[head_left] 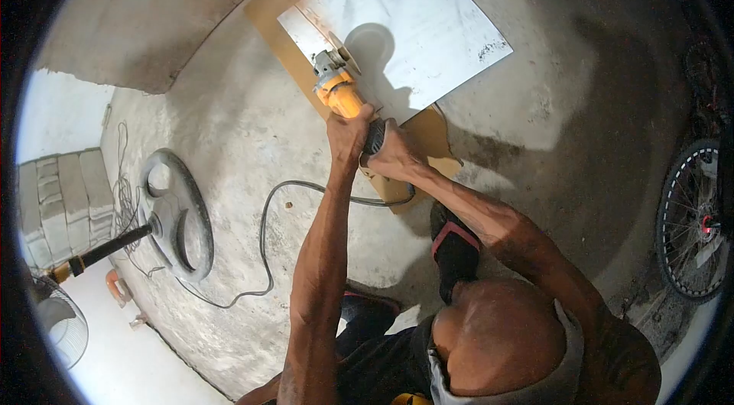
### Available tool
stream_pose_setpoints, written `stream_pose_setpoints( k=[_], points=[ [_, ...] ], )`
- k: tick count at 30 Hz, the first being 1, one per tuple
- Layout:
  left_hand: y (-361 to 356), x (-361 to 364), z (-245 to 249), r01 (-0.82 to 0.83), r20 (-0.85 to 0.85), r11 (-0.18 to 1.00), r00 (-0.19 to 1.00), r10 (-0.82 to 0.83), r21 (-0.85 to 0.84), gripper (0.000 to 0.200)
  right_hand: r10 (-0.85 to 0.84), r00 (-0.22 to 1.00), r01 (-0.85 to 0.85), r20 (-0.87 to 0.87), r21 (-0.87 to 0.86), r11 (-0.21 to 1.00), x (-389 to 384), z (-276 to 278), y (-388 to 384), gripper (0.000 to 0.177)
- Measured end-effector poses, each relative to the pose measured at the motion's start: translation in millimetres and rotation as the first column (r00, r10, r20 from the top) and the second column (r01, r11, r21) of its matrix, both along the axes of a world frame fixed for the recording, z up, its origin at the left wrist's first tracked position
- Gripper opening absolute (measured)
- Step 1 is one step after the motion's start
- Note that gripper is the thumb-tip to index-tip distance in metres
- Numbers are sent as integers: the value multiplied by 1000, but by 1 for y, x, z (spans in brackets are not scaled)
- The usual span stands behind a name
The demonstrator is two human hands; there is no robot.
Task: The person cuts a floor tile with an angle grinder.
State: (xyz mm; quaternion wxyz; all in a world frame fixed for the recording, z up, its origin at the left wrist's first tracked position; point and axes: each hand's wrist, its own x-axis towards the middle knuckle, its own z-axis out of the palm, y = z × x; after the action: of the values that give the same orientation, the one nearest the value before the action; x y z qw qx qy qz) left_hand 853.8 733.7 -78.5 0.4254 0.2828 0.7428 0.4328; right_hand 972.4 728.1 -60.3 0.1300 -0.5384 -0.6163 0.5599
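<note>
My left hand (349, 131) is wrapped round the yellow body of an angle grinder (341, 95). Behind it, my right hand (394, 151) grips the dark rear end of the same tool. The thin cutting disc (345, 53) stands on edge at the left part of a white tile (436, 23) with faint grey veins. A reddish-brown dusty line runs across the tile ahead of the disc. Under the tile lies a sheet of brown cardboard (287, 57), sticking out at the left and near my hands. The grinder's shadow falls on the tile.
A dark power cord (265, 244) curves over the concrete floor to the left. Beside it stands a grey round fan base (174, 214) with a black pole. At the right is a bicycle wheel (692, 220). My foot (456, 241) in a black sock is close to the cardboard.
</note>
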Motion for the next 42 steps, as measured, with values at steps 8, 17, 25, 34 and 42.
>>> stream_pose_setpoints(
  k=[8, 17, 25, 34, 42],
  points=[
    [-6, 2, -6, 15, 8, 999, 1000, -15, -30, 39, 52, 992, -53, 111, 4, 999, 7, 5, -5, 69],
    [-15, 14, 4, 3, 11, 1000, 1000, -3, 22, 39, 57, 995, -54, 76, -36, 998, 16, 16, -9, 77],
    [-21, 17, -1, -7, 8, 999, 1000, 7, -40, 48, 74, 996, -74, -44, -6, 997, 21, 3, -15, 79],
    [-26, 23, 0, -8, -37, 998, 999, 6, -67, 48, 51, 993, -58, -104, -73, 996, 28, 26, -18, 69],
    [-33, 32, 7, -40, 85, 998, 995, 45, -57, 46, -14, 952, 2, -307, -38, 999, 27, -14, -32, 57]
  ],
)
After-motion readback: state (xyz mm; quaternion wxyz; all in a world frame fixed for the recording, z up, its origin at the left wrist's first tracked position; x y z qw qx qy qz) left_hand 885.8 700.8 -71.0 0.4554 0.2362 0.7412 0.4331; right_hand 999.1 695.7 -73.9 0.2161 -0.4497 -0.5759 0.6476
